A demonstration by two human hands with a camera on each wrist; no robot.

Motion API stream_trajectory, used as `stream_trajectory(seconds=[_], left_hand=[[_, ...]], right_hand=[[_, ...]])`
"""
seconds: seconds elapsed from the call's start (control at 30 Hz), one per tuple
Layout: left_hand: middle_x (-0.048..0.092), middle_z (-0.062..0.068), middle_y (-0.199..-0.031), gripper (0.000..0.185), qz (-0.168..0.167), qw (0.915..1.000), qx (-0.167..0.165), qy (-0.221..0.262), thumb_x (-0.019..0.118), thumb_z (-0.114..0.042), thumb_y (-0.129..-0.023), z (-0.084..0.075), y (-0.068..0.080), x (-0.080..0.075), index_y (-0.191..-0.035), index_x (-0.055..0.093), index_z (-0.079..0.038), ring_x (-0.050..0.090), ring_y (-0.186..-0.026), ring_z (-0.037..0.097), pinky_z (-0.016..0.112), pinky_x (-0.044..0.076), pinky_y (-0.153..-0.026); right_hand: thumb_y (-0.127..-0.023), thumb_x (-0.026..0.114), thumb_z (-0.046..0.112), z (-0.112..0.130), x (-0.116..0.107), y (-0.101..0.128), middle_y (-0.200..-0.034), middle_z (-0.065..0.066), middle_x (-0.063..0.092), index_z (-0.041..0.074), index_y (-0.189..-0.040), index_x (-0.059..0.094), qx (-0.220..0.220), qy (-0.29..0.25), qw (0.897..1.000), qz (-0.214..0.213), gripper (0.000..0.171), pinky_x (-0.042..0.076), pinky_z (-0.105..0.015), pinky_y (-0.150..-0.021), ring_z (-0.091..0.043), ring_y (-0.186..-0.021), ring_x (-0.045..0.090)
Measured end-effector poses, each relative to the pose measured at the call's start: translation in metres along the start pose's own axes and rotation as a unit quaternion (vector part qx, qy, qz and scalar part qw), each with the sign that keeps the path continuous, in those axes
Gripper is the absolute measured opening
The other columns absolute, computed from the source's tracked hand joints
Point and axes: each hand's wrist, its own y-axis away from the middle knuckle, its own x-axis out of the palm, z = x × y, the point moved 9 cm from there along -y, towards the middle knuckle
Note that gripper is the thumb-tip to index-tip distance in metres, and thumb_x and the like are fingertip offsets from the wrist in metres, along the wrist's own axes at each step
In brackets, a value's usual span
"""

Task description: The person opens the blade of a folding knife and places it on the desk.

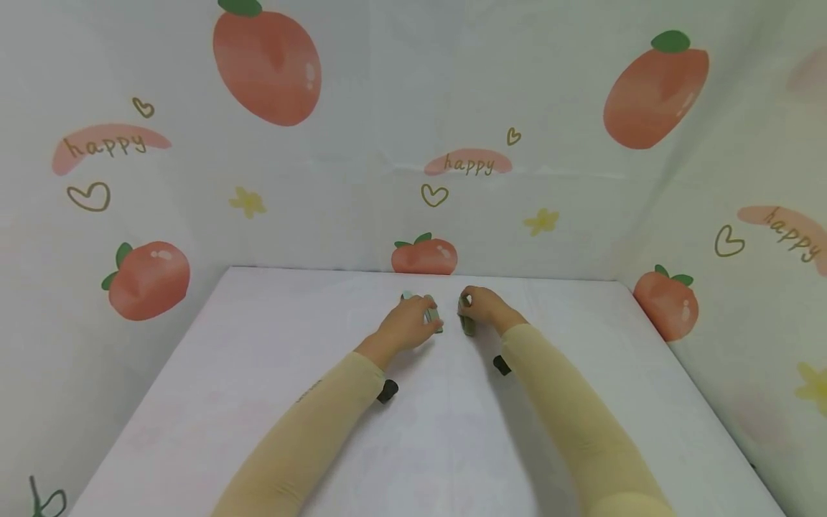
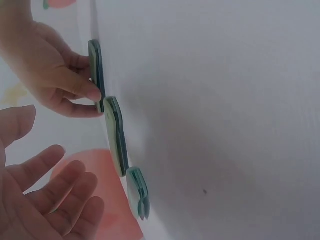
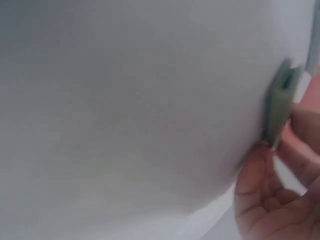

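A person's right hand [image 2: 55,80] is pinching the end green piece [image 2: 96,70] on the bench [image 1: 258,373]; the relaxed, empty left hand [image 2: 45,200] is hovering beside two more pieces [image 2: 118,137].

A white table [image 1: 258,402] stands before a backdrop [image 1: 362,108] printed with peaches, hearts and "happy".

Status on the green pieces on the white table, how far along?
Done: two flat green layered pieces lie on the white table. In hand: the right hand pinches a third green piece at its edge. The left hand hovers open beside them. What is left cannot be told.
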Motion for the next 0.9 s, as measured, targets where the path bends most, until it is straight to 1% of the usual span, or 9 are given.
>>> stream_trajectory(seconds=[0.07,0.1,0.27,0.43,0.57,0.7,0.83,0.9], left_hand=[[0.06,0.012,-0.135,0.045,-0.002,1.0,-0.002,0.008,0.06,-0.037,-0.1,-0.001,-0.001,0.003,-0.134,0.059,-0.007,0.053,-0.129,0.03,0.045,0.042,-0.105],[0.06,0.011,-0.136,0.044,-0.003,0.9999,-0.005,0.014,0.06,-0.037,-0.1,-0.002,-0.001,0.004,-0.134,0.059,-0.008,0.053,-0.13,0.029,0.045,0.043,-0.105],[0.061,0.006,-0.136,0.044,-0.003,0.9988,-0.017,0.045,0.06,-0.038,-0.1,-0.005,-0.001,0.01,-0.134,0.06,-0.01,0.054,-0.13,0.025,0.043,0.044,-0.104],[0.064,0.009,-0.13,0.043,-0.006,0.9979,-0.014,0.063,0.06,-0.037,-0.101,-0.012,0.001,0.014,-0.133,0.06,-0.009,0.06,-0.121,0.025,0.043,0.047,-0.1],[0.066,0.01,-0.126,0.042,-0.017,0.9974,-0.018,0.067,0.06,-0.037,-0.101,-0.016,0.003,0.016,-0.132,0.06,-0.009,0.063,-0.115,0.026,0.043,0.049,-0.095],[0.067,0.008,-0.125,0.041,-0.021,0.9969,-0.028,0.071,0.06,-0.037,-0.101,-0.019,0.006,0.019,-0.131,0.061,-0.009,0.066,-0.11,0.024,0.042,0.051,-0.092],[0.067,0.008,-0.125,0.042,-0.018,0.9964,-0.03,0.078,0.06,-0.038,-0.101,-0.023,0.009,0.021,-0.131,0.06,-0.009,0.066,-0.108,0.024,0.042,0.051,-0.091],[0.067,0.008,-0.124,0.043,-0.019,0.9963,-0.028,0.079,0.059,-0.038,-0.101,-0.026,0.011,0.021,-0.131,0.061,-0.008,0.066,-0.107,0.024,0.042,0.052,-0.09]], right_hand=[[-0.097,0.067,0.019,0.002,-0.001,0.004,-0.127,-0.019,0.062,-0.001,-0.131,0.055,0.02,-0.009,1.0,0.006,0.041,0.044,-0.047,-0.101,-0.031,-0.113,0.058],[-0.096,0.067,0.018,0.003,-0.001,0.007,-0.126,-0.019,0.062,-0.001,-0.129,0.054,0.029,-0.017,0.999,0.01,0.04,0.045,-0.047,-0.1,-0.031,-0.111,0.059],[-0.092,0.071,0.016,0.0,0.0,0.015,-0.11,-0.014,0.063,-0.001,-0.121,0.053,0.062,-0.068,0.995,0.025,0.038,0.05,-0.037,-0.084,-0.024,-0.09,0.061],[-0.091,0.07,0.015,-0.008,0.0,0.02,-0.101,-0.011,0.06,0.001,-0.115,0.055,0.075,-0.13,0.989,0.01,0.032,0.048,-0.03,-0.074,-0.02,-0.084,0.058],[-0.092,0.068,0.015,-0.01,-0.002,0.026,-0.097,-0.012,0.059,0.001,-0.116,0.055,0.067,-0.18,0.981,-0.011,0.031,0.049,-0.029,-0.07,-0.019,-0.08,0.058],[-0.095,0.065,0.014,-0.006,-0.005,0.033,-0.098,-0.013,0.059,0.0,-0.12,0.054,0.051,-0.23,0.971,-0.028,0.031,0.052,-0.029,-0.069,-0.017,-0.077,0.058],[-0.097,0.064,0.013,0.001,-0.01,0.041,-0.097,-0.012,0.058,0.0,-0.121,0.053,0.038,-0.267,0.962,-0.036,0.029,0.053,-0.028,-0.067,-0.016,-0.072,0.058],[-0.097,0.063,0.012,0.006,-0.014,0.046,-0.095,-0.012,0.059,-0.001,-0.122,0.052,0.03,-0.278,0.959,-0.037,0.03,0.053,-0.027,-0.066,-0.016,-0.07,0.057]])
